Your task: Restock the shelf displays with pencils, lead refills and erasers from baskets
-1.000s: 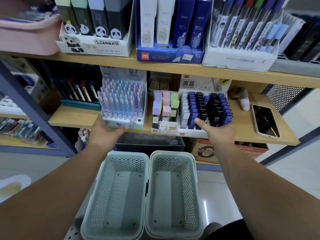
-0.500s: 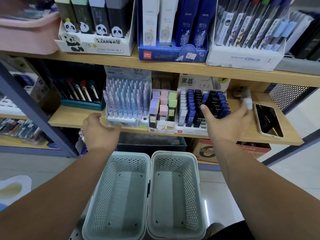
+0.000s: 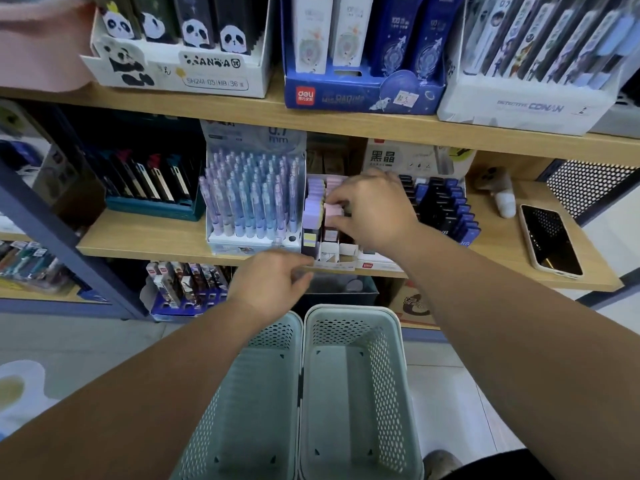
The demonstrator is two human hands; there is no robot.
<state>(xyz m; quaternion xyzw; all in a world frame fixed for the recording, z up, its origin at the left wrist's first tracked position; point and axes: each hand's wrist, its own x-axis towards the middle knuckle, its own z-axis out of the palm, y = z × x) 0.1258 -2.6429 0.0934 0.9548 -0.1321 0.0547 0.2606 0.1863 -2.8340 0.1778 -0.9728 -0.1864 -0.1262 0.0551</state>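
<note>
The right arm reaches forward and up from the lower right, wrist bent slightly inward, so that the right hand [image 3: 374,213] sits over the eraser display [image 3: 329,256] on the middle shelf [image 3: 145,235]. Its thumb and fingers curl down and pinch a pink eraser [image 3: 333,208] standing in the display's middle column, just beside a row of purple erasers [image 3: 313,211]. The back of the hand faces the camera and hides the right column of the display.

The left arm stretches in from the lower left, lower than the right. The left hand [image 3: 273,284] is at the shelf's front edge, palm down, its fingers loosely curled with the tips at the display's front lip. Whether they grip the lip or only rest against it cannot be told.

To the left of the erasers stands the pencil display [image 3: 252,202], full of pale blue and lilac pencils. To the right, partly behind the right forearm, is the lead refill display [image 3: 446,209] with dark blue and black cases.

Below the arms, 2 pale green perforated baskets stand side by side, touching: the left basket [image 3: 256,403] and the right basket [image 3: 346,393]. A phone [image 3: 549,239] lies flat on the far right of the shelf.
</note>
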